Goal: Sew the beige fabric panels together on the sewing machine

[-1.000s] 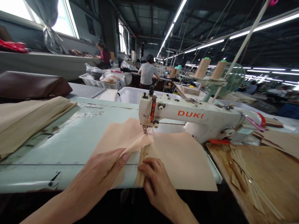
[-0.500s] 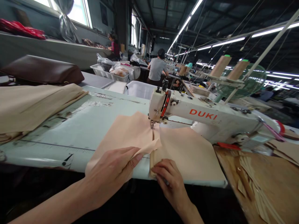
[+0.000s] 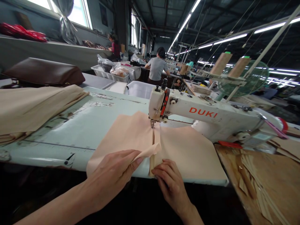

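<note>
Two peach-beige sheets of material meet beneath the presser foot (image 3: 152, 123) of a white sewing machine (image 3: 192, 109). My left hand (image 3: 117, 165) pinches the folded-back edge of the left sheet (image 3: 126, 129) between thumb and fingers, lifting it off the table. My right hand (image 3: 170, 181) is closed on the near edge of the right sheet (image 3: 187, 153), by a narrow folded strip (image 3: 152, 162) along its left side. Part of my right thumb is hidden. The sheets' far ends lie under the needle.
Folded beige material (image 3: 35, 109) and a dark brown bag (image 3: 44, 72) lie at left. Thin strips (image 3: 256, 187) rest on a brown board (image 3: 278, 178) at right. Thread cones (image 3: 221, 64) stand behind the machine. A person in grey (image 3: 157, 68) sits farther back, beyond a white bin (image 3: 140, 90).
The fold in my left hand has come slightly nearer and lower, showing more of the seam below the presser foot. My right hand has barely moved.
</note>
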Demonstrator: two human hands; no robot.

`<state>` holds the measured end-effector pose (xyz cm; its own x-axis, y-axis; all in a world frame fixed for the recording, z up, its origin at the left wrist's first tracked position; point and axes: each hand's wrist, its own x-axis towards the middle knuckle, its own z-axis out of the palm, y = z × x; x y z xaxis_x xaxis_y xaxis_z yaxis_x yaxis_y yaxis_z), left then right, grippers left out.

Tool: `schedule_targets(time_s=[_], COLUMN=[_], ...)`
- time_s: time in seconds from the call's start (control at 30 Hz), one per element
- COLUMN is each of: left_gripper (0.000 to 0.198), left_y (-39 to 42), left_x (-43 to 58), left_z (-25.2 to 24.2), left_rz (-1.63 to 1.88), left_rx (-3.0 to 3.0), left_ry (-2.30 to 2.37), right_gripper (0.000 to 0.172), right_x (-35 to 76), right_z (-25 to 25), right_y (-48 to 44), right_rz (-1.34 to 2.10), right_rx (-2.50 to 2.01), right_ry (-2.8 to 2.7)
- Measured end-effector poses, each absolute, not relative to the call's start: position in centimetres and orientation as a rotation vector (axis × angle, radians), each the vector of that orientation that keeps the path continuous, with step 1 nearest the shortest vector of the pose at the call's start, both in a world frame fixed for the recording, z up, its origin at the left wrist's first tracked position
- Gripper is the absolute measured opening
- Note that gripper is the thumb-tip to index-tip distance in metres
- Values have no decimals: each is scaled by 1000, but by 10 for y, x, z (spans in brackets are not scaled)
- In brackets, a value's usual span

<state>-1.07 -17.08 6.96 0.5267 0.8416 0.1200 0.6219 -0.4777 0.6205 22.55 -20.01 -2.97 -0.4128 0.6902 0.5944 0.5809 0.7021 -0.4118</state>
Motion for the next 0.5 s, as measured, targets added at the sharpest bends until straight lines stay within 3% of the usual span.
schedule_targets(time_s=[0.4, 0.5], left_gripper=[29, 34], left_y=[-175, -180], left_x=[-8, -7], left_z=[51, 27], left_rz=[724, 864], left_rx=[2551, 2884], left_ry=[1018, 835], right_gripper=[34, 22], right_x=[226, 225], right_z=[-29, -30], right_y=[-200, -200], right_rz=[213, 167], right_rx=[-932, -905], right_ry=[-2127, -2111])
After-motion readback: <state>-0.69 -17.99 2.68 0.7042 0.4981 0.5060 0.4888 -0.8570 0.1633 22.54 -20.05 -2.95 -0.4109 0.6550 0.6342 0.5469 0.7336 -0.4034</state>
